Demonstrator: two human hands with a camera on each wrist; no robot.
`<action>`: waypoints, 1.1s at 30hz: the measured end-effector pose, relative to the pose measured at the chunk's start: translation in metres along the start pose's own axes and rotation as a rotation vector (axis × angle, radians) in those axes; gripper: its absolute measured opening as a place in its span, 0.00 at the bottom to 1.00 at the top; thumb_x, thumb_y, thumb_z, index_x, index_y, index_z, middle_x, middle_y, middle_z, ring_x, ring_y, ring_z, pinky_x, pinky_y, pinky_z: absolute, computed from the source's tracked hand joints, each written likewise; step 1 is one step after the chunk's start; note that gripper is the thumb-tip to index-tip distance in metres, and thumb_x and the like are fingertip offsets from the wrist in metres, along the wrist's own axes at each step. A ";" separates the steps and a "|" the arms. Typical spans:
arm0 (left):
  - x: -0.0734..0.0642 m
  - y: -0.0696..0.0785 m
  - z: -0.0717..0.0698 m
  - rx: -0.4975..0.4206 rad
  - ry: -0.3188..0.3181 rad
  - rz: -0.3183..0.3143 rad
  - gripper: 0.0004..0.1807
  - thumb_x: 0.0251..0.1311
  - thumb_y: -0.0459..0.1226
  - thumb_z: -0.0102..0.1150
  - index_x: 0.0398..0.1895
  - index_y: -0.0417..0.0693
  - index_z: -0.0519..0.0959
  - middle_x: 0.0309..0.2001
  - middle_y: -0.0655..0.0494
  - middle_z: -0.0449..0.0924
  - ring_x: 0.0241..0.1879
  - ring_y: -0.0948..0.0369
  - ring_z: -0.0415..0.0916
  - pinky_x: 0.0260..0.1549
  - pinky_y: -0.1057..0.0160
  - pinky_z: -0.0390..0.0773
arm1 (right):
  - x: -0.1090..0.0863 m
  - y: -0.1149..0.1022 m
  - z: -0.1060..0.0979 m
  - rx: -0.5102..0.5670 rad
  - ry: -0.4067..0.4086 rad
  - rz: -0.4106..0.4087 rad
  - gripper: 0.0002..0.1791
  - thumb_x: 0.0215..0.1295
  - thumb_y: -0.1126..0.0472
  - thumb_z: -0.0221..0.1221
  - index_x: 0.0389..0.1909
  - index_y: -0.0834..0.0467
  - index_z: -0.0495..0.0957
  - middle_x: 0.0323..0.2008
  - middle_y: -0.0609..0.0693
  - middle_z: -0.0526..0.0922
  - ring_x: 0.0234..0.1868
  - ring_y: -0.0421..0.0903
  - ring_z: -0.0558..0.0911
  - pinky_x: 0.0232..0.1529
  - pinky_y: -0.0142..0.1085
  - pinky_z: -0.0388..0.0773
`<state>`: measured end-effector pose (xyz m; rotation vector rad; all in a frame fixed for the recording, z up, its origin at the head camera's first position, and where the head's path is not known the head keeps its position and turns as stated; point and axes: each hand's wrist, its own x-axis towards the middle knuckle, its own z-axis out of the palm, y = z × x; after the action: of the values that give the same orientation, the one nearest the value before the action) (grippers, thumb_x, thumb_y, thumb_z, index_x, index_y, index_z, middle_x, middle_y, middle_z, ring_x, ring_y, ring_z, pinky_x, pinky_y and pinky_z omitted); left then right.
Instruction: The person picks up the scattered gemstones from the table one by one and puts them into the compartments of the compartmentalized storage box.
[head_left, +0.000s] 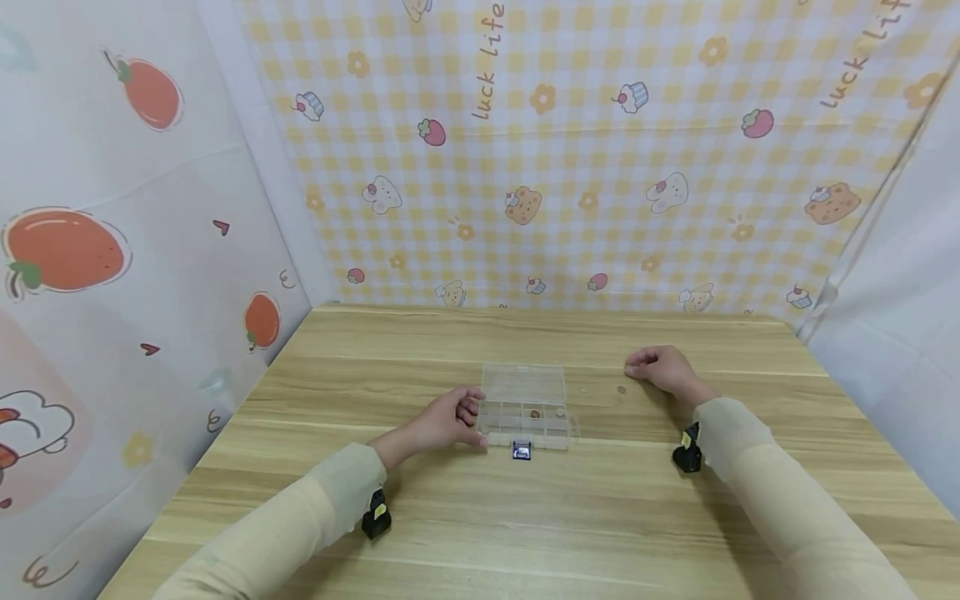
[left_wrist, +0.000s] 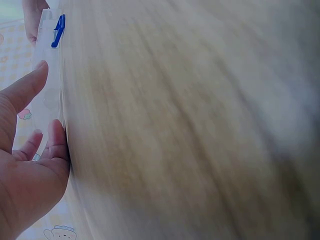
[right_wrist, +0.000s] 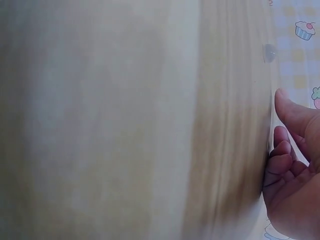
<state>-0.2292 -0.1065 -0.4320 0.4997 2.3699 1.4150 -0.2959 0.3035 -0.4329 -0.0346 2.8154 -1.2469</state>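
Note:
A clear plastic compartment box (head_left: 522, 422) stands on the table with its lid (head_left: 522, 382) laid open toward the back. A blue piece (head_left: 521, 451) is at its front edge, bright blue in the left wrist view. A brown coin (head_left: 535, 413) and a silvery disc (head_left: 560, 413) lie in separate compartments. My left hand (head_left: 446, 419) holds the box's left end, thumb at the front corner and fingers along the side. My right hand (head_left: 663, 368) rests on the table right of the box, near a small grey coin (head_left: 621, 390). In the right wrist view its thumb stands apart from the curled fingers.
Another small pale disc (head_left: 583, 390) lies on the wooden table (head_left: 450, 517) just right of the lid. Behind rises a yellow checked cloth (head_left: 570, 167); a white printed cloth (head_left: 187, 208) hangs at the left. Each wrist carries a black camera.

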 end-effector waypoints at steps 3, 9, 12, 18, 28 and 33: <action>0.000 -0.001 0.000 -0.002 -0.001 0.001 0.39 0.44 0.30 0.77 0.61 0.40 0.68 0.45 0.49 0.70 0.41 0.57 0.68 0.42 0.60 0.71 | -0.001 -0.001 0.000 0.018 -0.003 0.001 0.15 0.64 0.58 0.64 0.46 0.65 0.81 0.39 0.53 0.82 0.40 0.49 0.73 0.43 0.39 0.67; 0.000 0.000 -0.001 -0.002 -0.005 0.001 0.39 0.44 0.31 0.77 0.61 0.40 0.68 0.45 0.49 0.70 0.41 0.56 0.68 0.42 0.59 0.71 | -0.004 -0.006 0.000 0.077 -0.008 0.015 0.16 0.65 0.58 0.64 0.47 0.66 0.80 0.39 0.53 0.82 0.40 0.48 0.73 0.43 0.37 0.67; 0.000 0.001 -0.001 -0.001 -0.005 0.000 0.39 0.44 0.31 0.77 0.61 0.39 0.68 0.45 0.49 0.70 0.41 0.56 0.68 0.43 0.59 0.71 | -0.005 -0.008 0.001 0.083 -0.013 0.007 0.16 0.66 0.58 0.63 0.48 0.66 0.80 0.39 0.53 0.82 0.40 0.48 0.73 0.41 0.36 0.68; -0.001 0.001 -0.001 -0.001 -0.006 -0.001 0.39 0.44 0.31 0.77 0.61 0.40 0.68 0.45 0.49 0.70 0.41 0.57 0.68 0.42 0.59 0.71 | -0.005 -0.012 0.005 0.060 -0.021 -0.028 0.17 0.66 0.57 0.63 0.48 0.65 0.80 0.42 0.55 0.82 0.40 0.48 0.73 0.41 0.36 0.69; 0.000 0.001 -0.002 -0.010 -0.015 0.006 0.39 0.44 0.31 0.77 0.61 0.39 0.68 0.46 0.49 0.69 0.41 0.56 0.67 0.42 0.59 0.71 | -0.013 -0.026 0.011 0.084 -0.037 -0.095 0.16 0.65 0.58 0.64 0.47 0.66 0.81 0.36 0.53 0.80 0.36 0.48 0.74 0.35 0.35 0.72; 0.000 0.001 -0.002 -0.006 -0.012 0.007 0.39 0.44 0.31 0.77 0.61 0.39 0.68 0.46 0.49 0.69 0.42 0.56 0.68 0.43 0.59 0.71 | -0.018 -0.037 0.016 0.130 -0.061 -0.118 0.15 0.65 0.61 0.64 0.47 0.68 0.80 0.34 0.56 0.79 0.34 0.51 0.77 0.33 0.37 0.76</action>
<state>-0.2294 -0.1077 -0.4302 0.5147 2.3558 1.4175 -0.2767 0.2676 -0.4158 -0.2314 2.7097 -1.4250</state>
